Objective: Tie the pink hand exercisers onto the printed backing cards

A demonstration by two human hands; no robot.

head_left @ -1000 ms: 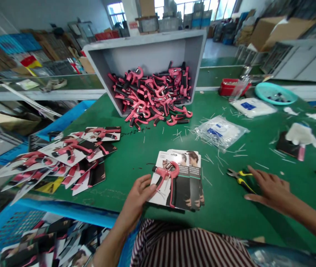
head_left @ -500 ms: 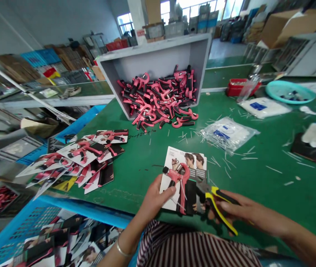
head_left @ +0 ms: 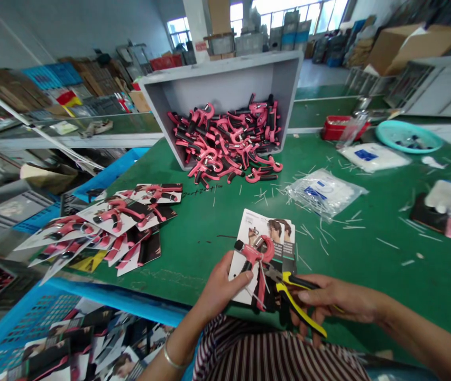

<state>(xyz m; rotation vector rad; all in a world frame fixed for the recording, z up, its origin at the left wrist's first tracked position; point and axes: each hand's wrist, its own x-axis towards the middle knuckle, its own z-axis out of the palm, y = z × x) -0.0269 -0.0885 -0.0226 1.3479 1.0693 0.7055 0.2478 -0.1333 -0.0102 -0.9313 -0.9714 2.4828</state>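
My left hand (head_left: 220,288) holds a printed backing card (head_left: 246,222) by its left side, thumb pressed on the front. A pink and black hand grip strengthener (head_left: 267,247) lies on the card, with thin white tie ends (head_left: 254,296) sticking out from it. A second card (head_left: 288,233) shows behind the first one's right edge. Yellow and black cutting pliers (head_left: 297,306) are in my right hand (head_left: 334,297), their handles spread. The plier jaws (head_left: 272,273) are at the white tie beside the grip strengthener; whether they close on it cannot be made out.
A grey bin (head_left: 225,74) of loose grip strengtheners tips toward me. Carded ones (head_left: 118,214) lie piled left, above a blue basket (head_left: 51,301) of cards. White tie strips surround a plastic bag (head_left: 324,193). A turquoise tray (head_left: 407,135) and red box (head_left: 342,128) stand right.
The pliers in my right hand have moved left, from the card's right edge to the tie on the grip strengthener. My left hand has kept its hold on the card.
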